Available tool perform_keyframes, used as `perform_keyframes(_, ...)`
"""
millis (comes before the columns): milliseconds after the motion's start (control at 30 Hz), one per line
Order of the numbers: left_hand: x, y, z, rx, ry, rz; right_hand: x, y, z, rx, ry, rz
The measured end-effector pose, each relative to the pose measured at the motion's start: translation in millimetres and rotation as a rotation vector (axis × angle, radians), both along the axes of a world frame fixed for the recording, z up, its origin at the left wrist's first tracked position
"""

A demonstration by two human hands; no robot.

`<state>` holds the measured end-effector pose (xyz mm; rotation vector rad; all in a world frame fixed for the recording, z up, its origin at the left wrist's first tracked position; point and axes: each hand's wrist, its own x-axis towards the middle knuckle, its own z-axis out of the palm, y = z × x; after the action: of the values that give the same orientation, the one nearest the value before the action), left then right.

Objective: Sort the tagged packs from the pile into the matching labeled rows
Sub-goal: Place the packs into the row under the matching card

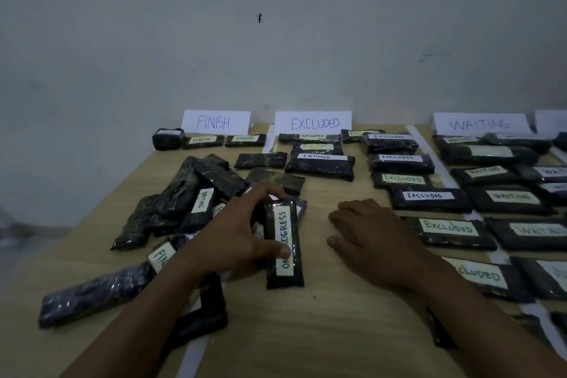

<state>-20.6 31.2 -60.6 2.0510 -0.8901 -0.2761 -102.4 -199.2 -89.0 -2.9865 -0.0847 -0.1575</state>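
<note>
A dim grey wall [122, 40] is rising behind a wooden table [322, 331], and the EXCLUDED sign [313, 123] is leaning against it at the table's far edge. Left of that sign a FINISH sign [214, 122] is standing, and right of it a WAITING sign [480, 124].

Below the EXCLUDED sign and a little to the left, the left hand [233, 230] is gripping a dark pack [285, 276] tagged ON PROGRESS. The fingers are curling over its far end and the thumb is pressing across the tag. The pack is pointing lengthwise towards the sign. I cannot tell whether it is lifted or resting on the table.

Below the sign and slightly right, the right hand [374, 239] is lying palm down on the table, fingers loosely spread, holding nothing.

The pile [190, 193] is lying in a jumble below and left of the sign, touching the left hand. Packs tagged EXCLUDED [426, 196] are lining up below and right of the sign. WAITING packs [509, 196] are lying further right, and FINISH packs [202, 140] are sitting just left of the sign's foot.
</note>
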Motion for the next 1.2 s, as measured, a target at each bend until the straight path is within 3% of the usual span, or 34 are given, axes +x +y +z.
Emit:
perform_keyframes(133, 3, -14, 11, -0.245, 0.143, 0.010, 1, -3, 1, 0.041, -0.006, -0.003)
perform_keyframes(333, 18, -55, 23, -0.345, 0.205, 0.095, 0, -12, 1, 0.233, -0.137, -0.054)
perform_keyframes(400, 20, -67, 20, -0.382, 0.242, 0.144, 0, -18, 8, 0.450, -0.165, -0.139)
perform_keyframes(500, 12, -84, 10, -0.441, 0.289, 0.142, -2, -26, 22, 1.051, -0.144, -0.213)
perform_keyframes(567, 5, -96, 4, -0.469, 0.327, 0.092, -4, -33, 29, 1.330, -0.153, -0.195)
perform_keyframes(667, -3, -108, -3, -0.472, 0.381, -0.001, -9, -40, 40, 1.332, -0.210, -0.218)
perform_keyframes(767, -10, -119, -12, -0.421, 0.326, -0.034, -17, -59, 53, 1.376, -0.337, -0.373)
perform_keyframes(933, -30, -156, -14, -0.229, -0.019, -0.147, -60, -110, 69, 1.514, -0.596, -0.559)
perform_keyframes(1200, -121, -269, 1, -0.207, -0.346, -0.669, -199, -200, 70, 1.459, -1.034, -0.835)
